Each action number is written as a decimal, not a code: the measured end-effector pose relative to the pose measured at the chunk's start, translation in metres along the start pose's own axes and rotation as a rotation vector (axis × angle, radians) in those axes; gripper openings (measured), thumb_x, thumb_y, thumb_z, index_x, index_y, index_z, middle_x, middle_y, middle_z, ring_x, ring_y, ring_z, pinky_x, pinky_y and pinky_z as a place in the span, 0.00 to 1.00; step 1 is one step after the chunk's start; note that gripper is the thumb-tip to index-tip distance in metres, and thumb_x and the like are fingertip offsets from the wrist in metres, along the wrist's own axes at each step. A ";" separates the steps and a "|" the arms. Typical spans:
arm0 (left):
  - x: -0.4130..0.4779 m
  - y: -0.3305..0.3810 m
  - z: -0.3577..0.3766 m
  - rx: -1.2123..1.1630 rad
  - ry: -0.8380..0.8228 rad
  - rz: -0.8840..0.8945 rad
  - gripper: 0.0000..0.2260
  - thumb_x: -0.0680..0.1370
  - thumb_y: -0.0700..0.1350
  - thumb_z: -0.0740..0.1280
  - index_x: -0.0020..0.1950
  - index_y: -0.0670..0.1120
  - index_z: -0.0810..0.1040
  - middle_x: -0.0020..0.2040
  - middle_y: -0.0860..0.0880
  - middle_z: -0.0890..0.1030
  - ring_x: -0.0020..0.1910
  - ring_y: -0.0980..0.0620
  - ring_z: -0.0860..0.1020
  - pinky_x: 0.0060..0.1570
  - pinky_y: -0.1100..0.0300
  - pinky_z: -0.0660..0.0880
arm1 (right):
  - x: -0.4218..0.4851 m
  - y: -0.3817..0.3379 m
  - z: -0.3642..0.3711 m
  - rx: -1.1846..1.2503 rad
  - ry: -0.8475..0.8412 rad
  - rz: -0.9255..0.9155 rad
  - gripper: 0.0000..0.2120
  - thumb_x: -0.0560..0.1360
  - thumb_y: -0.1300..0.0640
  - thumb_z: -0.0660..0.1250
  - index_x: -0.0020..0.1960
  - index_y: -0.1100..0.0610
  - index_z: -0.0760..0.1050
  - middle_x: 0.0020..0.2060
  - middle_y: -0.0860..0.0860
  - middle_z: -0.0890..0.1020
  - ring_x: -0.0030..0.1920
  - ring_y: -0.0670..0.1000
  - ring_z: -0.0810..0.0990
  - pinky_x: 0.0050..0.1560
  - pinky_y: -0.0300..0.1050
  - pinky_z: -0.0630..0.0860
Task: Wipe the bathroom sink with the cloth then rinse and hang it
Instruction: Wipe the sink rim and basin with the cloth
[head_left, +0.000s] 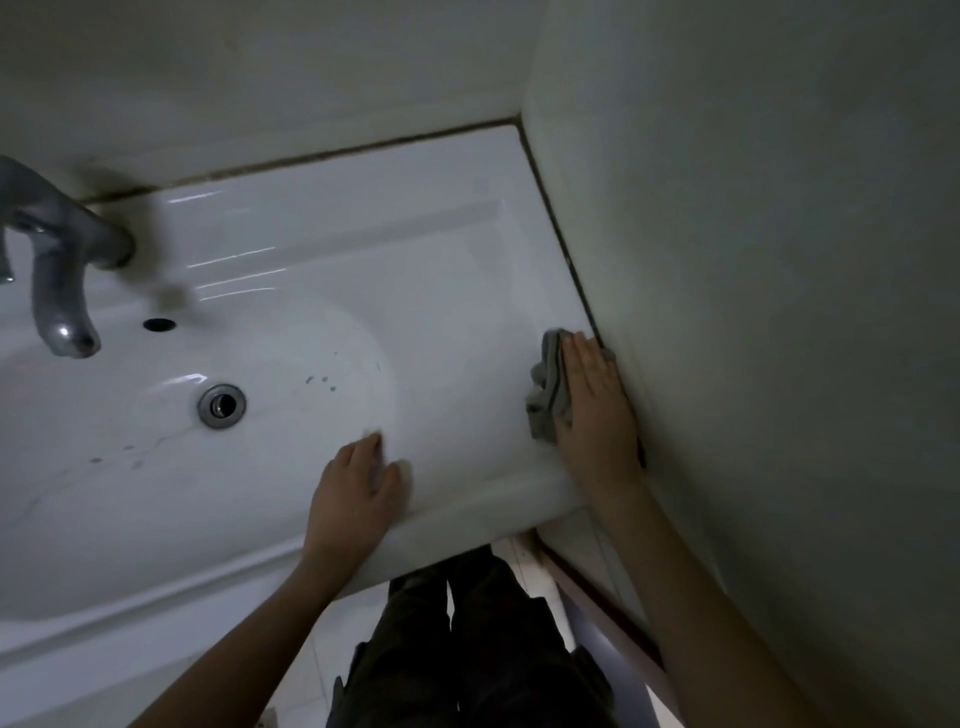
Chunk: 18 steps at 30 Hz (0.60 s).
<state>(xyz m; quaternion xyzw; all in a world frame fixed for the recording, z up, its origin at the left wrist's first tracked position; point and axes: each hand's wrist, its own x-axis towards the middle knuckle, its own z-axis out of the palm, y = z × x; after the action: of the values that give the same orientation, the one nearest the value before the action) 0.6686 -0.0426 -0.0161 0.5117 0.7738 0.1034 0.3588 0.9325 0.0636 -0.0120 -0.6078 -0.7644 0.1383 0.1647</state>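
Left hand (358, 491): fingers spread flat, palm down on the sink (322, 249) front rim, gripping nothing.
Right hand (592, 400): fingers straight and together, pressing flat onto the cloth (548, 389).
Cloth: grey, crumpled, on the sink's flat right ledge beside the side wall (753, 260).
Faucet (57, 270): far left, over the basin.

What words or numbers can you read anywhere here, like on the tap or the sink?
None can be read. The tap shows plain blurred metal, the sink is bare white, and the grey cloth under the right hand has no visible label. The walls carry no signs.
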 end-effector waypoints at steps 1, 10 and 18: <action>0.001 0.000 0.000 0.008 -0.003 -0.005 0.23 0.79 0.52 0.61 0.71 0.44 0.70 0.66 0.42 0.75 0.62 0.42 0.74 0.59 0.51 0.70 | -0.007 0.000 -0.005 0.041 -0.020 0.013 0.27 0.76 0.66 0.62 0.74 0.62 0.61 0.73 0.55 0.66 0.75 0.53 0.60 0.75 0.49 0.56; 0.000 0.002 0.000 0.005 0.003 -0.006 0.21 0.79 0.48 0.64 0.71 0.43 0.70 0.67 0.42 0.75 0.63 0.42 0.73 0.60 0.50 0.69 | -0.043 -0.028 -0.112 0.707 -0.220 0.163 0.26 0.72 0.60 0.72 0.67 0.47 0.70 0.62 0.37 0.76 0.65 0.41 0.74 0.63 0.35 0.71; 0.002 -0.001 0.001 0.008 0.013 0.004 0.20 0.79 0.47 0.64 0.70 0.43 0.71 0.64 0.42 0.76 0.60 0.41 0.75 0.59 0.50 0.70 | -0.065 -0.026 -0.038 0.039 -0.303 0.017 0.31 0.70 0.40 0.66 0.66 0.57 0.73 0.66 0.55 0.75 0.71 0.58 0.67 0.72 0.55 0.62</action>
<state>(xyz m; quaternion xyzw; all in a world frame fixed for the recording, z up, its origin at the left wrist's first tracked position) 0.6682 -0.0415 -0.0177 0.5142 0.7755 0.1043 0.3512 0.9385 -0.0052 0.0279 -0.5832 -0.7724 0.2446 0.0583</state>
